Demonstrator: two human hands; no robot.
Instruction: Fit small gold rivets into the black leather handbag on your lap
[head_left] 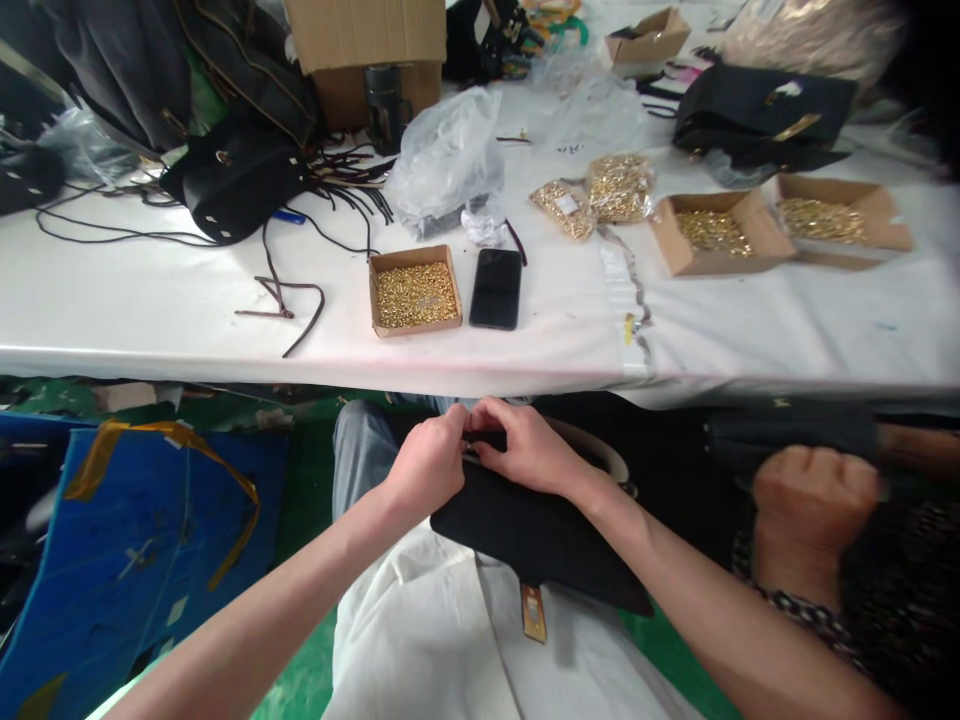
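we see left hand (429,456) and right hand (529,446) pinching the black bag piece (517,522) on the lap (420,610) at its far-left end, long axis slanting rightward toward us under the right forearm (649,555).

The left arm (285,600) and the right arm (690,585) are bare and reach forward, inclined toward each other. The left hand (429,455) is curled tightly, its back turned upward. The right hand (534,448) bends its fingers (495,408) into a round pinch, just beside the left one.
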